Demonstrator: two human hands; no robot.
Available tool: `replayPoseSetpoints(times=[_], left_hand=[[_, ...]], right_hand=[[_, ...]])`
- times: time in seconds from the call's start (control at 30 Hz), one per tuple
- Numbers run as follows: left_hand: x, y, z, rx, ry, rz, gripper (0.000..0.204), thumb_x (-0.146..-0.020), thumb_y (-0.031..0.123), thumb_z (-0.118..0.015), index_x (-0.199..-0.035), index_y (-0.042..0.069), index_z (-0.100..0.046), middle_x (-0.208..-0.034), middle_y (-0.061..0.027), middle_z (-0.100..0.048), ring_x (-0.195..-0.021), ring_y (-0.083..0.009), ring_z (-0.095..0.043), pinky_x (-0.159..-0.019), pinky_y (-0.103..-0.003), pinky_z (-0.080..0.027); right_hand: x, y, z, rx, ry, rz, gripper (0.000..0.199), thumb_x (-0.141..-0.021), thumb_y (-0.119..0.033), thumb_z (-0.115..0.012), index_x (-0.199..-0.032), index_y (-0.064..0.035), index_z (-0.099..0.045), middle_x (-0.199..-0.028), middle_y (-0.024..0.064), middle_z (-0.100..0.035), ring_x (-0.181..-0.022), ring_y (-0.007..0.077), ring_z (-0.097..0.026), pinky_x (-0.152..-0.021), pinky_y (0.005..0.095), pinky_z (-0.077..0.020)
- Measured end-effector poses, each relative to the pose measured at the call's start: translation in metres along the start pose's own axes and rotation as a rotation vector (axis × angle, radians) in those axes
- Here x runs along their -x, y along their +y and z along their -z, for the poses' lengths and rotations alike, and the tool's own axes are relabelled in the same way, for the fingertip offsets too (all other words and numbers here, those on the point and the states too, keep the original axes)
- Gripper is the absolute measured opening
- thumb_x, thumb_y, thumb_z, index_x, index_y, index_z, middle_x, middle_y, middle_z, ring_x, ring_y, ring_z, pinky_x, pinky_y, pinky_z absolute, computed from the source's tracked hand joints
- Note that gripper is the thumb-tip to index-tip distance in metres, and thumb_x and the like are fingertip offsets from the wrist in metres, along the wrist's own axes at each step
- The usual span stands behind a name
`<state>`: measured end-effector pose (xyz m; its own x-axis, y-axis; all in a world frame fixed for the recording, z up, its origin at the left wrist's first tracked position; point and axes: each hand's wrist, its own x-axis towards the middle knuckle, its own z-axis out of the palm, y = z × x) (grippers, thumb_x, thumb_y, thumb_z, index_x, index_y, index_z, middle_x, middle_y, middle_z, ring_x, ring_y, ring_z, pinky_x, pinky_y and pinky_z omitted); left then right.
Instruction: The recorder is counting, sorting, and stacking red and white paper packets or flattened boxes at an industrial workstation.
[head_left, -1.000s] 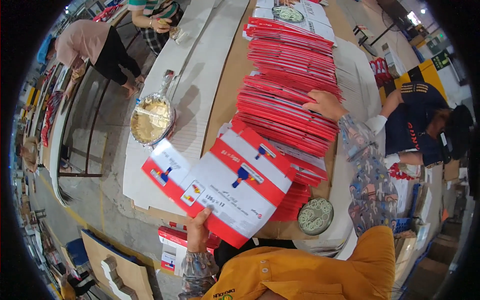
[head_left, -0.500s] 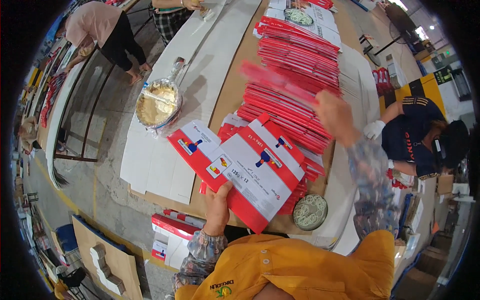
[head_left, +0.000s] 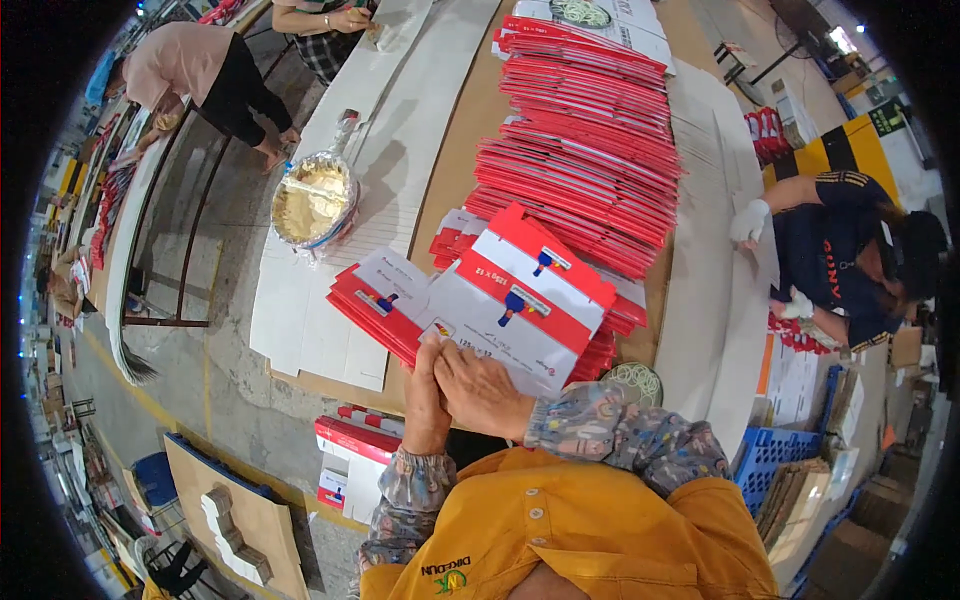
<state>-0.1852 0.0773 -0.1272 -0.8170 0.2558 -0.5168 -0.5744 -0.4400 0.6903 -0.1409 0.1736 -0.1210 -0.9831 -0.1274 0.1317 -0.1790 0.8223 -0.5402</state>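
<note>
A fanned bundle of flat red-and-white cartons (head_left: 525, 325) lies tilted in front of me. My left hand (head_left: 428, 405) is closed around its near edge, thumb on top. Against the same edge lies my right hand (head_left: 485, 392), its fingers bent and pressed together on the cartons beside the left thumb; its fingertips are partly hidden. Just beyond stands a long row of folded red-and-white cartons (head_left: 585, 150), packed leaning on one another. A round dish of pale green rings (head_left: 636, 382), probably rubber bands, sits near my right sleeve.
To the left, a plastic-lined bowl of cream-coloured paste with a brush (head_left: 315, 200) rests on white cardboard sheets (head_left: 320, 325). A co-worker with white gloves (head_left: 750, 222) is at the table's right side. More red-and-white cartons (head_left: 355, 450) are below the near left edge.
My right hand has come down from over the carton row to the bundle, beside my left hand. The blurred red carton it carried is no longer seen apart. The view has shifted slightly.
</note>
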Motion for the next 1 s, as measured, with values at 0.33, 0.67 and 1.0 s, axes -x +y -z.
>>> replayPoseSetpoints(times=[0.33, 0.67, 1.0], left_hand=[[-0.006, -0.01, 0.027, -0.019, 0.095, 0.007, 0.048, -0.079, -0.001, -0.061, -0.125, 0.001, -0.046, -0.115, -0.0123, -0.059, -0.105, -0.0244, -0.058, -0.093, -0.036, -0.048], [-0.003, -0.007, 0.025, -0.017, 0.132, 0.013, 0.047, -0.077, 0.001, -0.064, -0.122, 0.0, -0.049, -0.115, -0.0123, -0.059, -0.103, -0.0227, -0.059, -0.09, -0.034, -0.048], [-0.003, -0.004, 0.019, -0.011, 0.101, 0.016, 0.049, -0.077, 0.0, -0.062, -0.123, 0.0, -0.047, -0.115, -0.0131, -0.059, -0.104, -0.024, -0.058, -0.09, -0.035, -0.048]], right_hand=[[-0.037, 0.206, 0.135, 0.455, 0.369, -0.184, 0.061, -0.07, -0.039, -0.075, -0.114, -0.0042, -0.052, -0.112, 0.014, -0.053, -0.104, 0.0337, -0.049, -0.086, 0.0446, -0.0406], [-0.066, 0.306, 0.175, 0.353, -0.131, -0.31, 0.074, -0.068, -0.045, -0.074, -0.123, -0.0017, -0.049, -0.115, 0.0174, -0.053, -0.109, 0.035, -0.052, -0.092, 0.0433, -0.0429], [-0.082, 0.314, 0.194, 0.483, -0.127, -0.217, 0.031, -0.08, -0.02, -0.061, -0.105, -0.0027, -0.055, -0.104, 0.019, -0.061, -0.096, 0.0376, -0.059, -0.081, 0.0465, -0.0466]])
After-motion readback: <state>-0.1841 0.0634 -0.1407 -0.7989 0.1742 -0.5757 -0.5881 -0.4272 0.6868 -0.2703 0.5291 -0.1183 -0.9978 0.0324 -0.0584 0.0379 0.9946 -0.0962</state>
